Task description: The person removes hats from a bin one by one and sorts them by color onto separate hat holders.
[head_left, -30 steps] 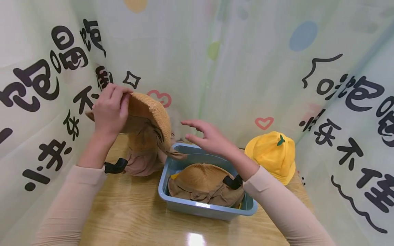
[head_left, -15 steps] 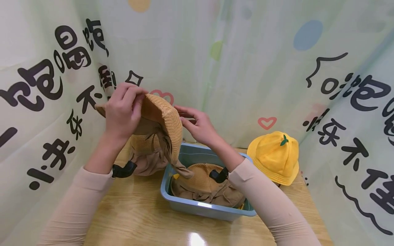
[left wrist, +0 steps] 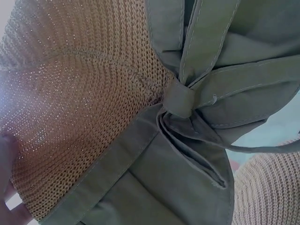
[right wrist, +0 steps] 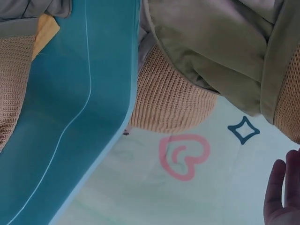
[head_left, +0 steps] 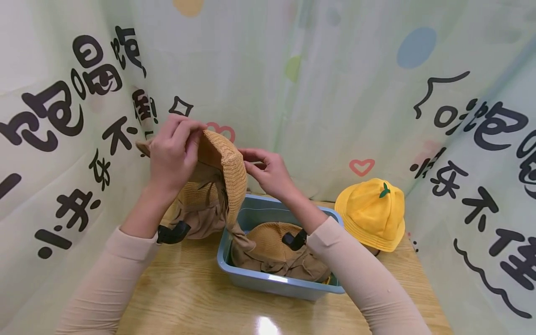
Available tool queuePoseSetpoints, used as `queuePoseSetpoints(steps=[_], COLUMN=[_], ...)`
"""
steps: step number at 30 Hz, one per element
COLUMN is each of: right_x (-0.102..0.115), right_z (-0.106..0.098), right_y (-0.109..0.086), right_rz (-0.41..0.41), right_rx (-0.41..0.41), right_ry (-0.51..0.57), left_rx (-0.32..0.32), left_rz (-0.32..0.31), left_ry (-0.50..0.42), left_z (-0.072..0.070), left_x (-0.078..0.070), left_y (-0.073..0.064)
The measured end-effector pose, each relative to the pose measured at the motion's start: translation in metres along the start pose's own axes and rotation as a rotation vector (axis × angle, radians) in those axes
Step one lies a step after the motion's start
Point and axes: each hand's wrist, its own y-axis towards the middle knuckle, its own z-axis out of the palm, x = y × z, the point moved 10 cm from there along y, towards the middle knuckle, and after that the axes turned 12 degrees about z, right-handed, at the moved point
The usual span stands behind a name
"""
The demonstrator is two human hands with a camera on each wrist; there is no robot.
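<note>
L hand pinches tan knit hat w/ brown cloth brim, raised, brim hanging at L end of blue plastic rect. tub. R hand at crown, fingers extended, slightly spread.

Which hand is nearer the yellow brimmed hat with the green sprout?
Right: the right hand is left of the yellow hat; the left hand is farther left, gripping a tan knitted hat.
</note>
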Motion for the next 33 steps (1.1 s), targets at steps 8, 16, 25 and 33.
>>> queuePoseSetpoints(steps=[8, 16, 25, 33], right_x=[0.007, 0.033, 0.024, 0.029], right_z=[-0.003, -0.007, -0.017, -0.009], right_y=[-0.004, -0.02, -0.026, -0.027], right_rz=[-0.113, -0.145, -0.125, -0.123], right_rx=[-0.08, -0.133, -0.223, -0.204], right_ry=[-0.061, -0.006, 0.039, 0.076], left_rx=[-0.018, -0.055, -0.024, 0.166], left_rz=[-0.053, -0.112, -0.204, -0.27], left_ry=[-0.051, -0.095, -0.229, -0.365], left_z=[0.001, 0.001, 0.014, 0.049], left_x=[0.002, 0.006, -0.002, -0.025], left_y=[-0.002, -0.007, -0.046, -0.056])
